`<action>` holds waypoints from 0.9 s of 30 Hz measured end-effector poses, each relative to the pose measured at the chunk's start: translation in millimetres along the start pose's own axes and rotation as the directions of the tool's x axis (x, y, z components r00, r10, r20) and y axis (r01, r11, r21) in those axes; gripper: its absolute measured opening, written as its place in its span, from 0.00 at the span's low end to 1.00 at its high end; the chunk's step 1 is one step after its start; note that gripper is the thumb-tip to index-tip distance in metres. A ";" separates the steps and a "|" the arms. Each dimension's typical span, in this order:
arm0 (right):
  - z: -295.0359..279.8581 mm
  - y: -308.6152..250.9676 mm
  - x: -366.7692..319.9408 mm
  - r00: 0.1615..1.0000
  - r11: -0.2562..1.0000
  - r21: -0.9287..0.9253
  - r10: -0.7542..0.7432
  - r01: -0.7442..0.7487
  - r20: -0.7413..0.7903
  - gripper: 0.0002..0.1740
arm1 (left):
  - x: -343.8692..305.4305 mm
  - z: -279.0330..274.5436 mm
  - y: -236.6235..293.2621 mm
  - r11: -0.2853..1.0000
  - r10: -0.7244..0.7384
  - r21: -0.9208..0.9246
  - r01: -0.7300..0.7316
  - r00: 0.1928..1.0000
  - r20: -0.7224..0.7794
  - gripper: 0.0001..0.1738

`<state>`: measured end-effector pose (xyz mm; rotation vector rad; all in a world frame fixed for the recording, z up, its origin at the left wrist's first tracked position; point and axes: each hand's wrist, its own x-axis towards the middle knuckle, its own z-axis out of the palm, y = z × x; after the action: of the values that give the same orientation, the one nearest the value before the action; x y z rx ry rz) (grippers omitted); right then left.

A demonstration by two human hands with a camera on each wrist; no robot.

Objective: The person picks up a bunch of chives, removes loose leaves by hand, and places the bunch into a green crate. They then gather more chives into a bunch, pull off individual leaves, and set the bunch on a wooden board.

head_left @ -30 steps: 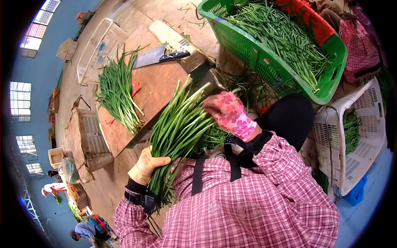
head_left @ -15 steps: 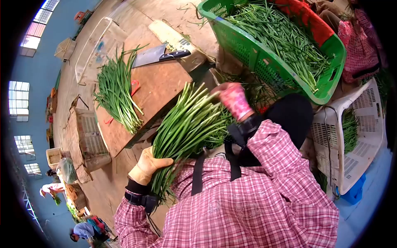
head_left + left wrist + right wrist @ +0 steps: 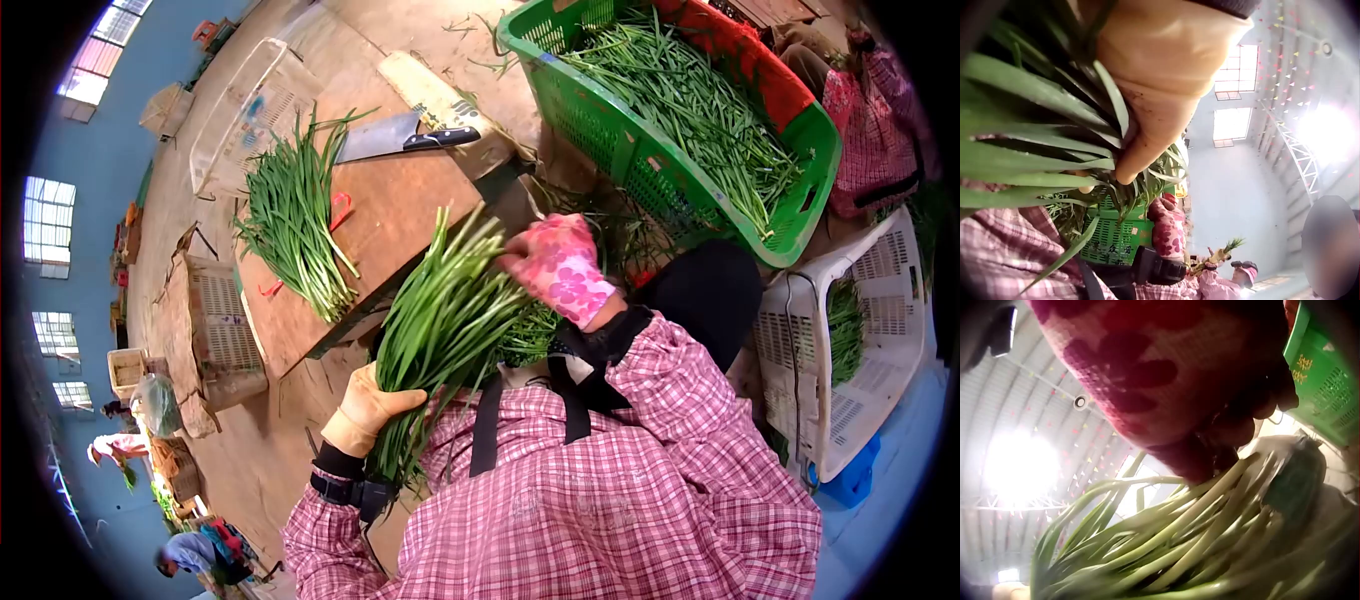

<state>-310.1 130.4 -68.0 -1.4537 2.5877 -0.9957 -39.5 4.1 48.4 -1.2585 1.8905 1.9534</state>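
Right hand (image 3: 560, 272) returned onto chive bundle (image 3: 440, 320), fingers gripping tips; left hand (image 3: 368, 408) clutches base.

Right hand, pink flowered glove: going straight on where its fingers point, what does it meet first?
The right hand likely meets the bunch of long green leaves it touches; beyond, the brown wooden board, depth unclear.

- Grips the bunch of greens (image 3: 440, 310) near its lower end with the left hand (image 3: 368, 410), tan-gloved, thumb wrapped across.
- Curls the right hand (image 3: 560, 270), in a pink floral glove, over the bunch's far end.
- Bends both elbows, in plaid sleeves, with black straps at the wrists.
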 end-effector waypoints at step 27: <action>-63.5 63.6 15.3 0.924 0.925 -0.058 0.369 -0.376 -0.102 0.21 | -3.3 -10.2 -13.5 0.999 -0.035 -0.019 0.036 0.999 0.013 0.22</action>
<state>-386.7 175.0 -46.7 -0.8861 2.8407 -0.9348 -24.4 -0.8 41.8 -1.2729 1.8350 1.9619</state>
